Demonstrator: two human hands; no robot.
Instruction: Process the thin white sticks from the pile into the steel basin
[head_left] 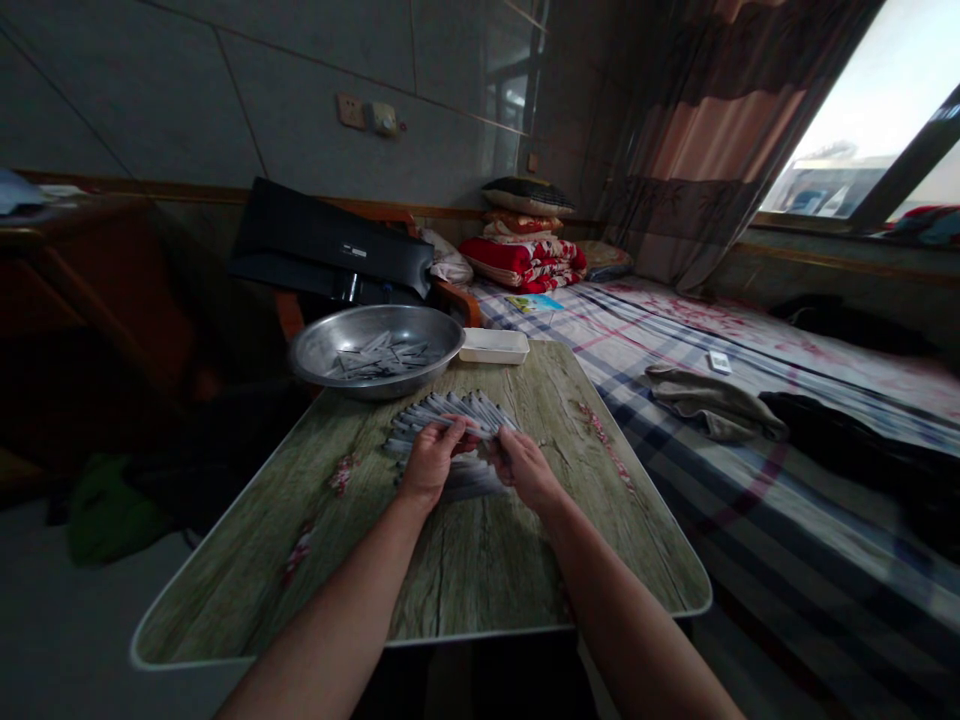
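My left hand (pixel 433 462) and my right hand (pixel 526 470) are close together above the table, thumbs and fingers pinched on the two ends of a slim whitish pen-like tube (pixel 484 433). Under and behind them lies a fanned pile of similar translucent tubes (pixel 442 406) with dark tips. My fingers hide part of that pile. At the table's far left, a wide metal bowl (pixel 313 368) contains more loose slim pieces. Right of the bowl sits a shallow cream-coloured box (pixel 495 352), its contents too unclear to make out.
The wood-patterned table (pixel 315 590) has a pale rim. Along its right side runs a bed with a checked sheet (pixel 600 350), holding folded bedding (pixel 525 262) and dark clothes (pixel 840 430). Behind the bowl, a black monitor-like panel (pixel 330 240) leans over a wooden chair.
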